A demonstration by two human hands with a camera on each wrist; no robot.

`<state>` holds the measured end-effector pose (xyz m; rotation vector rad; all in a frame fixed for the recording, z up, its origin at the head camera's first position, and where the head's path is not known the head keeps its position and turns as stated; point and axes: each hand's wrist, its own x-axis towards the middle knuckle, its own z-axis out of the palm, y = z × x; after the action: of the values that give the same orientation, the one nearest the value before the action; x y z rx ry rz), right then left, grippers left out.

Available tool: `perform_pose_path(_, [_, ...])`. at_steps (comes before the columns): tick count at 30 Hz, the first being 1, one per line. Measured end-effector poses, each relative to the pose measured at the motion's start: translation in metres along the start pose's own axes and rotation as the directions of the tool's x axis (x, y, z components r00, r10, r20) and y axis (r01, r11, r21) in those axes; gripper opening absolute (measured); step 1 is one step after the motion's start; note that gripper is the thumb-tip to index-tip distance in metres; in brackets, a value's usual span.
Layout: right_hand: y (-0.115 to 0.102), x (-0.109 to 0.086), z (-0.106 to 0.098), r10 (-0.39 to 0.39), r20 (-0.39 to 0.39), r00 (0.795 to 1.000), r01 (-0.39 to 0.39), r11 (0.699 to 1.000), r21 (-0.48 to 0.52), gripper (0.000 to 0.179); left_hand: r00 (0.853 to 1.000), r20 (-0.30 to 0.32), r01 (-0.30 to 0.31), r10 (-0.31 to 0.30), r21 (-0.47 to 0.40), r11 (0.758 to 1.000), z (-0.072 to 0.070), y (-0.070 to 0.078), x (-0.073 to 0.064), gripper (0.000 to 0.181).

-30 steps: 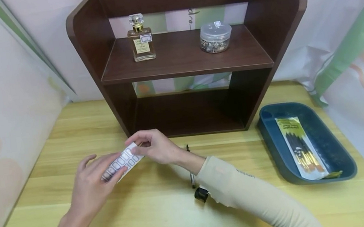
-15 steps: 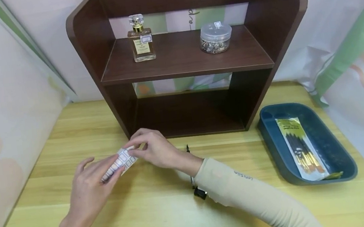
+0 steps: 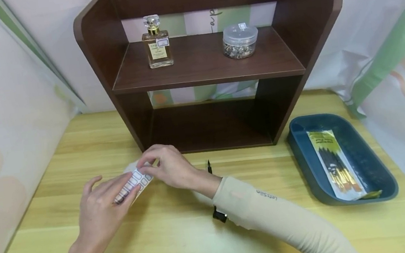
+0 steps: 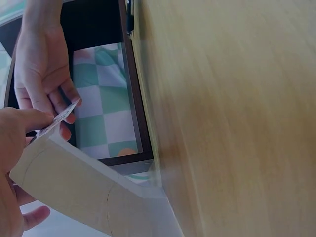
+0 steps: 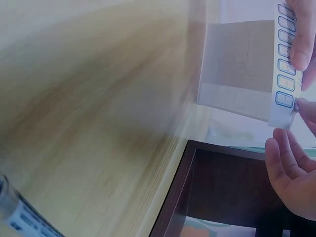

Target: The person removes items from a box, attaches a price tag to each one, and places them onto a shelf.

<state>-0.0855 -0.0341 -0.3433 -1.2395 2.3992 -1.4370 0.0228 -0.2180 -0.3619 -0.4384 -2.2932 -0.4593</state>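
Note:
My left hand (image 3: 100,210) holds a white sheet of sticker labels (image 3: 138,177) between thumb and fingers, low in front of the shelf. Blue-framed blank labels run along it in rows. At its far end my right hand (image 3: 169,168) pinches the edge near the last labels (image 5: 284,99). The left wrist view shows the backing side of the sheet (image 4: 81,182), bent, with a narrow strip rising toward the right fingers. Whether a single label has come loose is hidden by the fingers. On the table a black-tipped pen (image 3: 209,167) lies partly under the right forearm.
A dark brown two-tier shelf (image 3: 208,81) stands behind the hands. On its upper board are a labelled perfume bottle (image 3: 158,51) and a clear lidded jar (image 3: 240,41) with a label. At right, a blue tray (image 3: 372,164) holds a packet of brushes (image 3: 334,165).
My right hand has moved slightly left along the sheet, closer to the left hand, and the sheet's far end has bent. The left hand has barely moved.

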Motion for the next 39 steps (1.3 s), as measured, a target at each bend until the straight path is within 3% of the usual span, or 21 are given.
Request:
perform_pose_path(5, [-0.003,0.0,-0.001,0.021,0.019,1.0,-0.02,0.997,-0.071,0.005,1.0,0.023,0.011,-0.011,0.001,1.0,0.001,0.0,-0.001,0.043])
perform_pose_path(15, [-0.003,-0.002,-0.01,-0.029,0.114,0.993,0.046,0.988,-0.15,0.003,0.996,0.057,0.065,-0.066,0.013,0.998,-0.001,-0.002,-0.006,0.039])
perform_pose_path(21, [-0.002,-0.002,-0.021,-0.07,0.11,0.991,0.081,0.992,-0.096,0.004,0.991,0.068,0.111,-0.115,0.064,0.992,-0.004,-0.006,-0.012,0.039])
perform_pose_path(29, [0.004,-0.017,-0.042,0.032,0.096,0.995,-0.032,0.999,-0.006,0.004,0.974,0.094,0.188,-0.205,0.163,0.969,-0.009,-0.018,-0.018,0.035])
perform_pose_path(34, [0.012,-0.031,-0.056,0.075,0.08,0.994,-0.076,0.997,0.015,0.004,0.956,0.12,0.236,-0.269,0.234,0.943,-0.013,-0.033,-0.023,0.034])
perform_pose_path(39, [0.021,-0.046,-0.07,0.113,0.079,0.99,-0.114,0.993,0.012,0.004,0.912,0.187,0.304,-0.366,0.29,0.907,-0.02,-0.048,-0.029,0.034])
